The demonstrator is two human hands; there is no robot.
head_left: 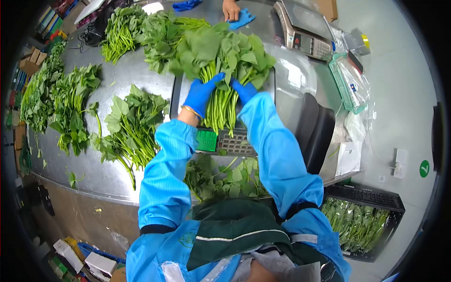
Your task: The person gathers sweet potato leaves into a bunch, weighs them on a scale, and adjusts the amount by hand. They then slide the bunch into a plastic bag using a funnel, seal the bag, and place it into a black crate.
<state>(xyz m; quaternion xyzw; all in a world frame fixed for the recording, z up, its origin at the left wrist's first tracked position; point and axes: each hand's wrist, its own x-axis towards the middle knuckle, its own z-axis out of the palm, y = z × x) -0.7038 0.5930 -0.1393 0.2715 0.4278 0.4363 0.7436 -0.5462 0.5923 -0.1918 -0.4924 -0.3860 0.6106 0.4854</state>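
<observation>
A large bunch of leafy greens (221, 109), with long pale-green stems pointing toward me, lies over the plate of a digital scale (237, 144). My left hand (202, 94), in a blue glove, is closed around the left side of the stems, its thumb lying across them. On the other side my right hand (244, 91), also gloved in blue, grips the bunch just below the leaves, with part of its fingers hidden by foliage. Green digits glow on the scale's display (206, 140). Loose leafy greens (223, 181) lie between the scale and my apron.
More bunches of greens (134, 122) lie on the metal table (105, 174) to the left and at the back. Across the table, another person's hand (230, 10) rests near a blue glove (243, 19). A second scale (307, 44), green basket (345, 84) and black crate (399, 204) stand right.
</observation>
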